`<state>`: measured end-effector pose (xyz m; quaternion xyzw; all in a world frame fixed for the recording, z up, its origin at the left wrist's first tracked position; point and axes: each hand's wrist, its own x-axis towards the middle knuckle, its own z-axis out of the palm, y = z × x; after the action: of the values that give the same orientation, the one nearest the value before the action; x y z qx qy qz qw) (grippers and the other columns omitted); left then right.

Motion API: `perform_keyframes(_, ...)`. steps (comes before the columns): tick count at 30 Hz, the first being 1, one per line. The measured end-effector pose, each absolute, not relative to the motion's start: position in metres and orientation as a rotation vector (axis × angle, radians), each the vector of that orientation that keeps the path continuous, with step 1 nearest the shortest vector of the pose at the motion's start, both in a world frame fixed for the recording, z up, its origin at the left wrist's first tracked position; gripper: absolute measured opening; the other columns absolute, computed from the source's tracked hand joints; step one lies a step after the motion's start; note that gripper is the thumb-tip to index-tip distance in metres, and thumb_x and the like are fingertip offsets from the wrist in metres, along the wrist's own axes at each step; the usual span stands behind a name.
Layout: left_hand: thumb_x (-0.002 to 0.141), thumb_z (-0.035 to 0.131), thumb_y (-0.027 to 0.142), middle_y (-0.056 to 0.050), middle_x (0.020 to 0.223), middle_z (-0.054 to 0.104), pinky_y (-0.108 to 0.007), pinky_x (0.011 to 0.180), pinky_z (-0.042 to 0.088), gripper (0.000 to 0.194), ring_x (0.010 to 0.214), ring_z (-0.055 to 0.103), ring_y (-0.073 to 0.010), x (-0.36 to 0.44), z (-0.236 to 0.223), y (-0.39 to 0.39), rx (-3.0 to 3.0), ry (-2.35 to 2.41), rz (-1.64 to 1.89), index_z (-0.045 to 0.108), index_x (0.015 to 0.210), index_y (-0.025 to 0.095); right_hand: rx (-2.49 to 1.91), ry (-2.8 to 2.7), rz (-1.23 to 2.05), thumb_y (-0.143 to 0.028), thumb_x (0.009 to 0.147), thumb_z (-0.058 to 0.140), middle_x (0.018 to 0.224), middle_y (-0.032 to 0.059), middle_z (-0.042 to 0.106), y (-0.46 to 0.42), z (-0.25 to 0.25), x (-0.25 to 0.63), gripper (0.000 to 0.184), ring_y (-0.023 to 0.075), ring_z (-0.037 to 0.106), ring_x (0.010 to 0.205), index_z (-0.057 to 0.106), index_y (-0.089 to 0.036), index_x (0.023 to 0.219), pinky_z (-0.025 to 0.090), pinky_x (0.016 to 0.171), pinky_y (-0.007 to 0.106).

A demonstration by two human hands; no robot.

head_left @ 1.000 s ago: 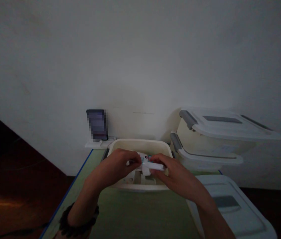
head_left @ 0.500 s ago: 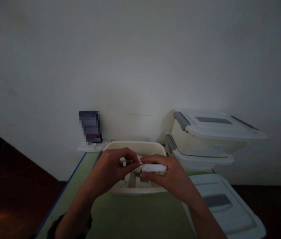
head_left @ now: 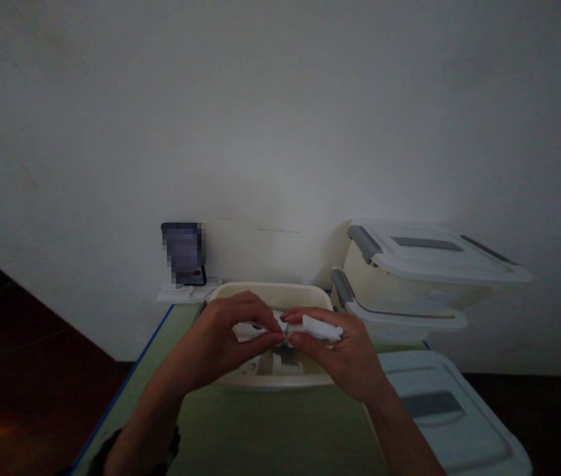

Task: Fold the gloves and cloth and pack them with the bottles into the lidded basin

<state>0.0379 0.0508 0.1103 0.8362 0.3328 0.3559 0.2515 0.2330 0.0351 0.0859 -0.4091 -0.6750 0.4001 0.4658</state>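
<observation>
Over a cream plastic bin (head_left: 275, 381), my two hands meet at their fingertips. My right hand (head_left: 347, 354) is closed around a smooth white oblong object (head_left: 321, 328), whose kind I cannot make out. Thumb and fingertips of my left hand (head_left: 223, 340) are pinched together, almost touching the right fingertips. Whatever they pinch is too small and dim to name. Inside the bin, below the hands, lie pale items (head_left: 283, 363), partly hidden by the fingers.
The bin stands on a green table (head_left: 270, 430) against a pale wall. A phone (head_left: 184, 254) leans at the back left. At right are two stacked lidded boxes (head_left: 409, 281) with grey latches, and a loose pale lid (head_left: 439, 403) nearer me.
The white object has tilted, its right end now lower, and shifted slightly right. A thin stick-like piece seen at my left fingers earlier no longer shows clearly. Both hands stay over the bin.
</observation>
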Motion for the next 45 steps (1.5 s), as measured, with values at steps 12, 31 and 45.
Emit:
perform_keyframes(12,0.088,0.049,0.026,-0.002,0.088,0.058,-0.022,0.071,0.049,0.012,0.079,0.058,-0.0118,0.037,0.112,0.045,2.196,0.970,0.799,0.058,0.087,0.019,-0.877,-1.741,0.767,-0.020,0.073,0.070,0.092,0.0020,0.073,0.033,0.088,0.234,0.013,0.0183,0.067,0.084,0.070,-0.025,0.085,0.053,0.077,0.032)
perform_keyframes(31,0.092,0.043,0.027,0.003,0.055,0.055,-0.017,0.052,0.035,0.031,0.049,0.049,-0.0064,0.038,0.114,0.040,2.414,0.898,0.610,0.059,0.068,0.015,-0.859,-1.905,0.740,-0.025,0.067,0.075,0.103,0.0038,0.066,0.031,0.097,0.249,0.039,0.0176,0.062,0.090,0.063,-0.025,0.105,0.050,0.074,0.029)
perform_keyframes(45,0.087,0.044,0.039,0.004,0.038,0.052,-0.014,0.041,0.032,0.042,0.036,0.043,-0.0050,0.046,0.111,0.044,1.985,0.931,0.523,0.057,0.055,0.015,-0.786,-1.937,0.570,-0.025,0.063,0.078,0.093,0.0039,0.066,0.031,0.093,0.241,0.039,0.0164,0.062,0.083,0.061,-0.022,0.099,0.049,0.073,0.029)
